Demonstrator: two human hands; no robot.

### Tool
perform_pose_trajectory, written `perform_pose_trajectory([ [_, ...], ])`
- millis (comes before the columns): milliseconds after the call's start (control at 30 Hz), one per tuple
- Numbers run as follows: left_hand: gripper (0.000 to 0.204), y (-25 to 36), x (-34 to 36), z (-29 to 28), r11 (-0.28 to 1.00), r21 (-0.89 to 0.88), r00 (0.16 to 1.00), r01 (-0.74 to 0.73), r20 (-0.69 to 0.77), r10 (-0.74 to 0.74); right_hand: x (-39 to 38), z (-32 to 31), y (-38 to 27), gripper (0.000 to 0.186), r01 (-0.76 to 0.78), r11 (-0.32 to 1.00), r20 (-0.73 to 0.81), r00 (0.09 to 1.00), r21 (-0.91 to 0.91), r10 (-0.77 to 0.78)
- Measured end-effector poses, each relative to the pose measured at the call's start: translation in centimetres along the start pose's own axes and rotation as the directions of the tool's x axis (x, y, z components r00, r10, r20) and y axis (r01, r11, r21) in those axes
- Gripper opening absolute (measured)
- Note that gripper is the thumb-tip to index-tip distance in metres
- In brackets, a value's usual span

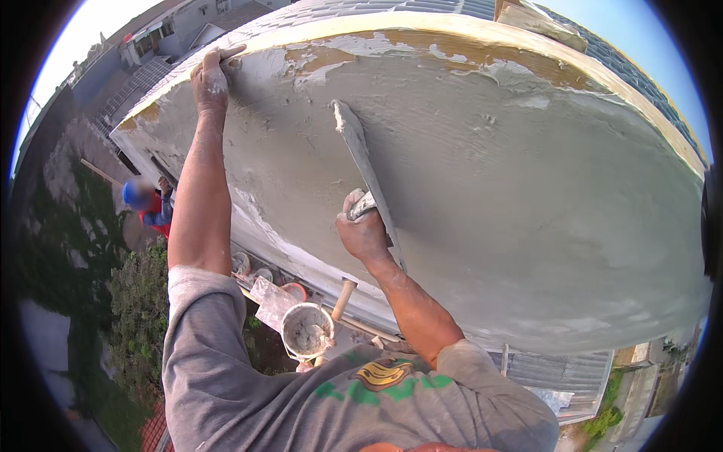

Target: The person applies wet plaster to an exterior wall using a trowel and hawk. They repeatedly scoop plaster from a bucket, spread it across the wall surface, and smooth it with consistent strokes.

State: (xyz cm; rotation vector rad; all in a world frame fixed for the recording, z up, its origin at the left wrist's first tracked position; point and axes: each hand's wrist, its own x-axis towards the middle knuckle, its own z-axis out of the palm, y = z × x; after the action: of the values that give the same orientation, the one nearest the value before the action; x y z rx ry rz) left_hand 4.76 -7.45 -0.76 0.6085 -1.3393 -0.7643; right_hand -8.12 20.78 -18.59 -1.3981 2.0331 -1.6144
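One bucket (287,331) of grey mix stands below the wall (542,196), near its bottom edge, with a spattered flat board (273,303) just beside it and a red-rimmed bowl (299,286) behind. A round post (344,299) juts out at the wall's bottom edge, between the bucket and the right forearm. Past the wall's left edge, well apart from the hands, is a co-worker in a blue helmet (134,193), near a bush (139,301). Below the wall's bottom edge, toward the right, lies a ribbed metal roof (561,369). The person's own arms cover parts of the wall.

The trowel (371,177) is in the right hand (365,232), its long blade slanting across the grey wall, left of the middle, with its upper end toward the top edge. The handle sits on the blade's left side, and the fingers are closed round it. The left hand (211,83) is at the wall's upper left, by the top edge, fingers partly bent; whether it grips anything cannot be told.

In count: one trowel, one bucket, one post, one co-worker, two bare hands.
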Motion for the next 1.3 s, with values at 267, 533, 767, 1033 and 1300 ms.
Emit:
perform_pose_trajectory([
  [267, 0.042, 0.4, 1.1, -0.6, 1.0, -0.005, 0.998, 0.02, 0.066, -0.02, -1.4, -11.3, -3.5, 0.018, -0.071, 0.948, -0.022, 0.996, 0.311, 0.082],
  [533, 0.042, 1.4, 0.4, 0.1, 0.999, -0.013, 0.998, -0.041, 0.047, 0.041, -4.8, -20.2, -2.2, 0.022, -0.119, 0.875, -0.199, 0.951, 0.469, 0.236],
  [767, 0.042, 0.0, 1.2, -0.4, 0.999, -0.019, 0.997, 0.031, 0.065, -0.029, -6.7, -20.7, -3.3, 0.022, 0.027, 0.847, -0.398, 0.89, 0.531, 0.221],
  [1033, 0.04, 0.1, 0.7, 0.5, 0.998, -0.069, 0.999, 0.015, 0.04, -0.013, -1.2, -2.1, -1.9, 0.011, 0.099, 0.995, -0.043, 0.994, -0.027, -0.1],
  [1300, 0.042, 0.3, 0.7, 0.3, 0.997, -0.068, 0.998, -0.026, 0.056, 0.03, 0.8, -6.1, -4.3, 0.014, -0.056, 0.989, 0.016, 0.998, 0.134, 0.054],
])
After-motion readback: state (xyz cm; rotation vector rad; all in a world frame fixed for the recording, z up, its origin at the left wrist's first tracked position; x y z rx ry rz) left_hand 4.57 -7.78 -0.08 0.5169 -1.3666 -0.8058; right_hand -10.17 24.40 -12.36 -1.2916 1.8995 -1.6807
